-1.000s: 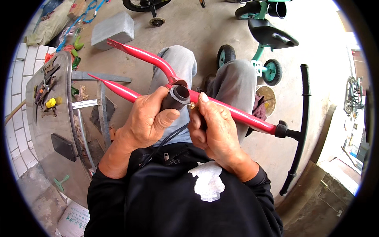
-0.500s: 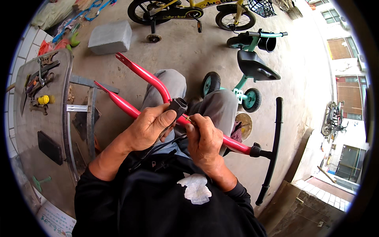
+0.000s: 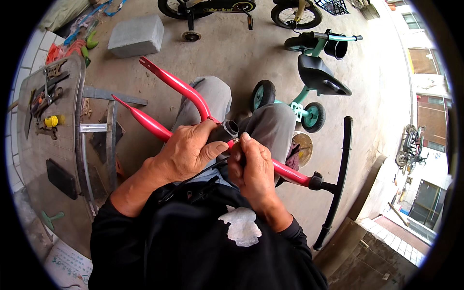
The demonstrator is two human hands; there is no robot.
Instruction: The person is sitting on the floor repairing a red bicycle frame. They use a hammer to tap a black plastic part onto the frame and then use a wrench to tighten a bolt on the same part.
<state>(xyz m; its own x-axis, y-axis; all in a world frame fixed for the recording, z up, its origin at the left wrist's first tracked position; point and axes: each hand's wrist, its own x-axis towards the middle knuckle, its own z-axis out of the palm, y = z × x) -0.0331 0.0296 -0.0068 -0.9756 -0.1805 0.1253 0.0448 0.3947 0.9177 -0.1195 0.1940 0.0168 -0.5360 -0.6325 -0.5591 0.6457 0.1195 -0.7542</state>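
A red tubular fork (image 3: 181, 87) lies across my lap, its two legs pointing to the far left. Its stem runs right to a black handlebar (image 3: 339, 183). My left hand (image 3: 181, 152) is closed round a short black hollow tube (image 3: 225, 131), whose open end faces up and right beside the red stem. Close to that end, my right hand (image 3: 255, 166) pinches with thumb and forefinger at a small metallic bit, too small to name. Fingers cover part of the stem, so I cannot tell whether the tube is attached to it.
At left, a table (image 3: 36, 159) holds pliers and other tools, a yellow round item (image 3: 51, 121) and a flat black box (image 3: 61, 179). Ahead are a grey block (image 3: 137, 36), a bicycle with a training wheel (image 3: 192, 36) and a teal tricycle (image 3: 314, 82). A bucket (image 3: 304, 150) stands beyond my right knee.
My left hand has turned the black tube so its open end now tilts toward my right hand. The right fingers have risen slightly toward it. The whole view has shifted a little.
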